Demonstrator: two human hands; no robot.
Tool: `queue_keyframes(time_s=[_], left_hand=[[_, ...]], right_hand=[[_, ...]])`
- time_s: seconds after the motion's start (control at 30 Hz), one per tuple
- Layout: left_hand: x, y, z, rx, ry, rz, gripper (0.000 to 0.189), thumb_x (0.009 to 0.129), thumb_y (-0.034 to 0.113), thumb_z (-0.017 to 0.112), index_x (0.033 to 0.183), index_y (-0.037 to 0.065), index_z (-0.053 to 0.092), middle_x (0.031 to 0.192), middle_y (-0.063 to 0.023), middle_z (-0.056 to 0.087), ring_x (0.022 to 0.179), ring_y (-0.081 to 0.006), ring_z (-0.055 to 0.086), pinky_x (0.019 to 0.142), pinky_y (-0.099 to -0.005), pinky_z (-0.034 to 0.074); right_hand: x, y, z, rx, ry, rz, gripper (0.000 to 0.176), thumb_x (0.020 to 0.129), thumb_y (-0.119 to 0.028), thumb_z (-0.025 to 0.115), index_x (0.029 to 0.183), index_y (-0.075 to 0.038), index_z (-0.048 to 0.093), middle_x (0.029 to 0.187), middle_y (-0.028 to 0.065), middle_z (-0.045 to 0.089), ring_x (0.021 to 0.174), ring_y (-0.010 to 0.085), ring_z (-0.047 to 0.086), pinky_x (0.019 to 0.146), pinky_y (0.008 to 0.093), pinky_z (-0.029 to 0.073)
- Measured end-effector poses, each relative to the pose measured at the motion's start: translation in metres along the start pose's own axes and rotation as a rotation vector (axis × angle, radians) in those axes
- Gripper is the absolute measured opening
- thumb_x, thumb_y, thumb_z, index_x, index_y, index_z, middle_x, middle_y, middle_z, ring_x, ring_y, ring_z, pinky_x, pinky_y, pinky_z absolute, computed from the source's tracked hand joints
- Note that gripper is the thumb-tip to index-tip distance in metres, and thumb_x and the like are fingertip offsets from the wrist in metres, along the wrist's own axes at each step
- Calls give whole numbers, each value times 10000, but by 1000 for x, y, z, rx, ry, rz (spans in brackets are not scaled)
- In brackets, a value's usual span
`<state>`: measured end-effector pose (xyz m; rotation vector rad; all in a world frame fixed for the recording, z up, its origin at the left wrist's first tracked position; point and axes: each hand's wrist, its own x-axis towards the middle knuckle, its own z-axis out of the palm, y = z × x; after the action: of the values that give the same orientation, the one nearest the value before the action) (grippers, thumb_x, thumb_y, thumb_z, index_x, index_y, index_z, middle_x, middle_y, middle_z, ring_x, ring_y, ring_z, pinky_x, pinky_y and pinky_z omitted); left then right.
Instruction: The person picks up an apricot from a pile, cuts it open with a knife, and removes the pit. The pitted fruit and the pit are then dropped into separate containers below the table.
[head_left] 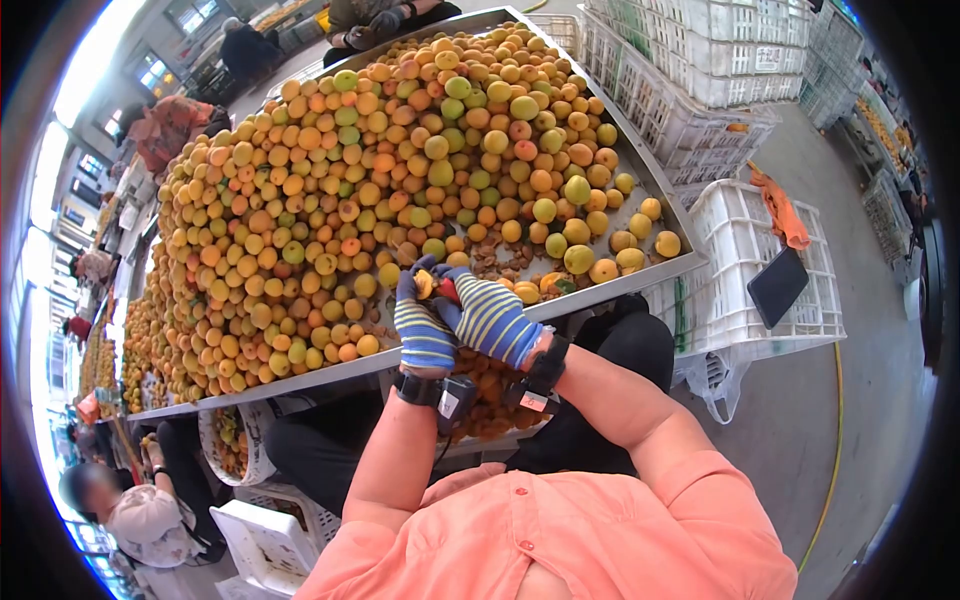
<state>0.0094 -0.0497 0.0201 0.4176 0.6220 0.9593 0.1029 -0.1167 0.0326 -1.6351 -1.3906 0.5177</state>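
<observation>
Apricot (425,285), orange, is held just above the near rim of the table (300,378), pinched between two hands in striped gloves. At far left a seated person (140,515) bends beside a white crate (265,545). Heaped apricots (380,170) cover the table. The left hand (422,328) has its fingers closed round the fruit from below. The right hand (492,318) curls its fingers against it, with a small red thing (447,291) at the thumb, too small to identify. Stacked white crates (700,70) stand to the right.
</observation>
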Motion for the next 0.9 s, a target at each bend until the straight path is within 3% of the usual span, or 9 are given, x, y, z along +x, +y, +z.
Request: queue_keyframes(time_s=[0.13,0.17,0.2,0.23,0.4,0.57,0.67,0.77,0.9], left_hand=[[6,-1,-6,24,22,7,394,950,406,466,1020,36,584,864,-46,619,803,-169,582,793,-309,494],[8,-1,-6,72,16,23,406,948,428,469,985,44,593,870,-44,629,802,-169,594,779,-307,504],[7,0,-2,121,12,38,421,945,451,472,951,51,602,875,-42,639,801,-169,605,765,-306,514],[4,-3,6,177,83,88,523,937,527,443,788,53,605,632,-3,561,533,-115,514,514,-239,430],[-5,-5,4,615,18,275,536,937,538,439,776,54,604,584,25,517,478,-64,456,452,-206,351],[1,-4,-5,864,16,436,500,937,514,469,856,42,614,636,25,533,532,-55,467,466,-206,370],[4,-6,-7,830,52,396,483,932,511,482,813,58,602,636,10,535,552,-77,486,473,-218,400],[11,-6,-1,609,186,251,499,921,542,475,762,79,575,593,-1,522,475,-100,471,428,-226,373],[-3,5,6,674,29,171,543,918,573,445,776,66,579,551,-24,503,382,-113,435,361,-241,310]], right_hand=[[4,-5,-5,131,50,47,291,839,-267,637,924,-3,551,730,209,626,697,380,623,609,409,476],[8,0,-3,231,133,2,269,843,-247,649,849,-2,537,674,167,603,612,314,600,575,364,458],[17,-1,-3,569,188,-25,238,850,-221,650,849,-1,560,648,110,590,566,193,542,556,322,443],[20,1,-11,587,173,43,227,848,-214,656,841,-3,574,646,87,588,567,152,511,551,310,437],[26,7,-26,555,54,29,218,834,-208,679,864,-1,615,682,62,625,601,78,528,566,287,453],[21,5,-26,213,53,-103,247,786,-247,703,901,-43,624,784,209,625,720,387,599,615,370,484],[22,10,-23,19,82,-178,252,808,-246,694,899,-25,615,719,147,632,632,298,610,593,353,472],[20,7,-16,626,-27,-99,242,842,-256,678,873,-26,611,653,34,592,570,140,545,545,289,444],[34,4,-31,875,146,275,267,880,-303,648,818,-48,600,605,-45,511,522,30,440,441,214,356]])
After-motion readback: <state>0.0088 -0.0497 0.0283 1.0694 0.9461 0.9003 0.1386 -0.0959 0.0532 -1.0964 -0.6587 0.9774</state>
